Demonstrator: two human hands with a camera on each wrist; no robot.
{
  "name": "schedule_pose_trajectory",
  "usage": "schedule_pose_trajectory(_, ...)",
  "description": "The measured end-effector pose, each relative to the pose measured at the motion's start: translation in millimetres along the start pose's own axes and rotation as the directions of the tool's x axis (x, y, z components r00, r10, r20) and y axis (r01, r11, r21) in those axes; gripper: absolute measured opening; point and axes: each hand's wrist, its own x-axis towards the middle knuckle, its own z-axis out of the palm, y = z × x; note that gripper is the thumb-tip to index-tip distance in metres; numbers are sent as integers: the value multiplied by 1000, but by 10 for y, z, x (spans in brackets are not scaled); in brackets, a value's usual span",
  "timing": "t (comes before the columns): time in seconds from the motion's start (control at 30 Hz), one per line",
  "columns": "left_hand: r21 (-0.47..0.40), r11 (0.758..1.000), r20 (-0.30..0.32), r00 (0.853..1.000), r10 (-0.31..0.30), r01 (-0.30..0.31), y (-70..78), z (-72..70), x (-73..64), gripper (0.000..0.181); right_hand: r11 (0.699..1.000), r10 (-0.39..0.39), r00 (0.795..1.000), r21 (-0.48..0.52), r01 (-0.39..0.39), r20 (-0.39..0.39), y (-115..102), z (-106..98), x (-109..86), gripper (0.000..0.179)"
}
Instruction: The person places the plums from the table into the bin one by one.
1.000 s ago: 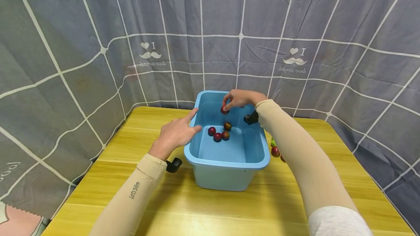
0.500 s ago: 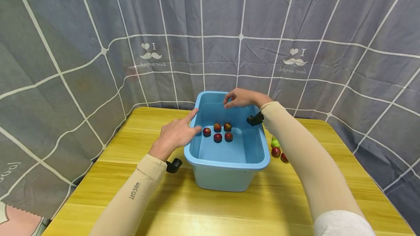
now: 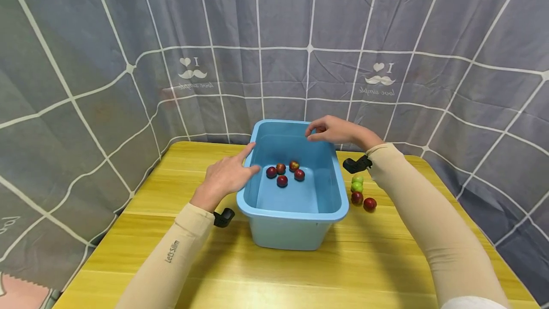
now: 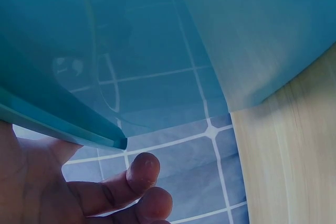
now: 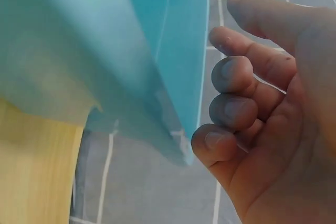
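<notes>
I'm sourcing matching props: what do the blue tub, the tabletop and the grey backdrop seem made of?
Blue tub: probably smooth plastic, softly shiny; rounded, moulded-looking rim.
Tabletop: wood or wood-look laminate, glossy; grain streaks, bright reflection.
Grey backdrop: likely fabric, matte; creases and hanging folds.

- Head view: bright, fairly even light, with a soft glare on the yellow wooden surface (image 3: pixel 274 275).
- Faint shadows lie below both beige-sleeved arms (image 3: pixel 156 261).
- White lines on the grey cloth curtain (image 3: pixel 240 23) bow towards the frame's sides.
- Left wrist: dim, blue-tinted; the left fingers (image 4: pixel 144 173) look shadowed.
- Right wrist: hazier; the blue plastic tub (image 5: pixel 68 40) blurs up close.
</notes>
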Motion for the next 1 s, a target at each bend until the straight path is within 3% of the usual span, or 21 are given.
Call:
schedule_pose_trajectory(0.4, -9, 1000, -2, 1000, 12, -12, -9, 9, -4, 73, 995, -26, 995, 96, 36, -98, 268, 26, -465, 37)
schedule_pose_trajectory(0.63, -9, 1000, -1, 1000, 8, -8, -9, 4, -8, 73, 985, 1, 981, 169, 32, -193, 372, 83, -703, 36)
schedule_pose_trajectory(1.0, -23, 1000, 1, 1000, 9, -9, 5, 5, -14, 73, 951, 65, 959, 309, 25, -277, 524, 231, -1036, 35)
